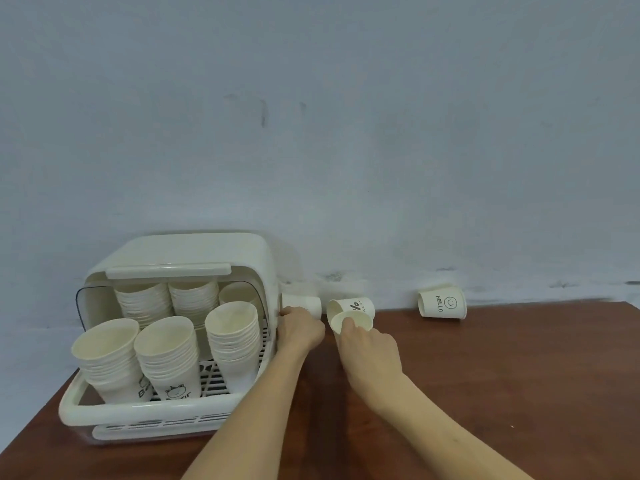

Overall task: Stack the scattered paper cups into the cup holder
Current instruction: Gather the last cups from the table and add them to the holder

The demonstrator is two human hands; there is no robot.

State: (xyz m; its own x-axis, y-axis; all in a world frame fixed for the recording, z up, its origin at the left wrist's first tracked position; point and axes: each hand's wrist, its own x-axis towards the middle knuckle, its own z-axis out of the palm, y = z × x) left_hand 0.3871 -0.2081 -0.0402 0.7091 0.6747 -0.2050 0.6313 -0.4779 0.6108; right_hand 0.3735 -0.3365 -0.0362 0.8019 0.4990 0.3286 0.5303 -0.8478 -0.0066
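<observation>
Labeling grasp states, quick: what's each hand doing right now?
Left hand: grips the cup lying beside the holder.
Right hand: grips the plain cup in front of the printed cup.

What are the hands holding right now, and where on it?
Left hand grips a fallen paper cup by its side; right hand grips another cup at its rim.

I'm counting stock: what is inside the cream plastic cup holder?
Inside the cream plastic cup holder stand six stacks of nested white paper cups, three in front, three behind, on a slatted rack. The back stacks' lower parts are hidden.
</observation>
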